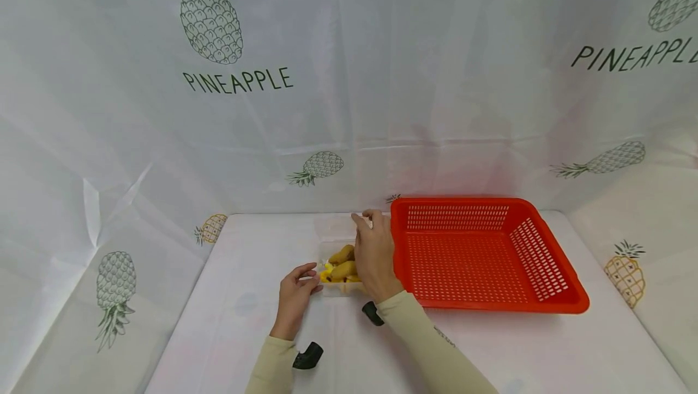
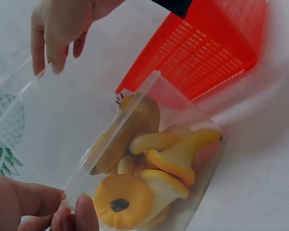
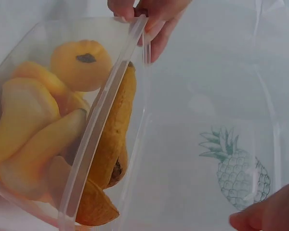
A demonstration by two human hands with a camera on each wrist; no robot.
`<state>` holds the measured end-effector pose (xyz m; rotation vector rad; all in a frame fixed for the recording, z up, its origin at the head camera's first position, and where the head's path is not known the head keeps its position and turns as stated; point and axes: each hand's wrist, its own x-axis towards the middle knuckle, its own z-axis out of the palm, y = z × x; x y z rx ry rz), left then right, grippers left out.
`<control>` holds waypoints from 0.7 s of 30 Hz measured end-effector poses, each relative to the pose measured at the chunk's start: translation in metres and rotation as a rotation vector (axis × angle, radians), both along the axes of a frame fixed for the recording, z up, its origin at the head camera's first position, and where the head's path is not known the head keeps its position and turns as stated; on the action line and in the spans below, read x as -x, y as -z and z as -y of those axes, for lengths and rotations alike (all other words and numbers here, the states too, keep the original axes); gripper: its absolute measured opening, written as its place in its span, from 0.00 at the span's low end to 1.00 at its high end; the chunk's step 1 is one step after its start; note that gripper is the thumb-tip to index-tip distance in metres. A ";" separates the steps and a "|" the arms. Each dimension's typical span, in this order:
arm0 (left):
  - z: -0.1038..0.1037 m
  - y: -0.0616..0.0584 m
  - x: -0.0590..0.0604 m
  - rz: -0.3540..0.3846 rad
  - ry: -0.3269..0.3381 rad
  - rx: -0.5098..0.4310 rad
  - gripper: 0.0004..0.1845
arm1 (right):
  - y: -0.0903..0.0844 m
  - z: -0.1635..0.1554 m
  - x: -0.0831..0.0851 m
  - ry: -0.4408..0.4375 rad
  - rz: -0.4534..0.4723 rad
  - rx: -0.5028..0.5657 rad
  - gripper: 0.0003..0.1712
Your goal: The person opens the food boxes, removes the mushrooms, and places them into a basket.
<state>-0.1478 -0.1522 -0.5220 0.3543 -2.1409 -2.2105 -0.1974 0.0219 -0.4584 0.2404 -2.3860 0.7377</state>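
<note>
A clear plastic box [image 3: 98,118] with its hinged lid [image 3: 192,103] swung back stands beside the basket. Inside lie several yellow mushroom-shaped pieces [image 2: 176,156] and some brownish-yellow elongated pieces [image 3: 111,137], one rising above the rim. My left hand [image 1: 294,300] pinches the box's rim at its near-left corner between thumb and fingers. Over the box's right side reaches my right hand [image 1: 376,254], its bent fingers at the lid's far edge, holding it. In the head view my right hand hides part of the contents.
Right of the box sits a large red perforated basket [image 1: 463,267]. Dark bands [image 1: 308,356] show near both wrists. A white sheet [image 1: 382,109] printed with pineapples hangs behind the white table [image 1: 240,279].
</note>
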 end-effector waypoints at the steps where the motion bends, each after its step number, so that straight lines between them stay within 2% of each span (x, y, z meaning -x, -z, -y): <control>1: 0.000 0.000 0.000 0.002 -0.001 -0.001 0.21 | 0.000 0.000 -0.001 0.008 0.017 -0.047 0.22; 5: 0.000 -0.002 -0.001 0.013 -0.013 0.005 0.21 | -0.002 0.002 -0.006 0.035 0.070 -0.214 0.34; 7: 0.001 -0.002 0.000 0.014 -0.013 0.007 0.21 | -0.003 0.003 -0.006 0.035 0.074 -0.251 0.37; 11: 0.002 -0.001 0.001 0.021 -0.012 0.005 0.20 | -0.005 0.003 -0.005 0.020 0.086 -0.273 0.39; 21: -0.001 -0.004 0.001 0.036 -0.026 -0.015 0.20 | -0.008 -0.001 -0.003 -0.037 0.209 -0.229 0.40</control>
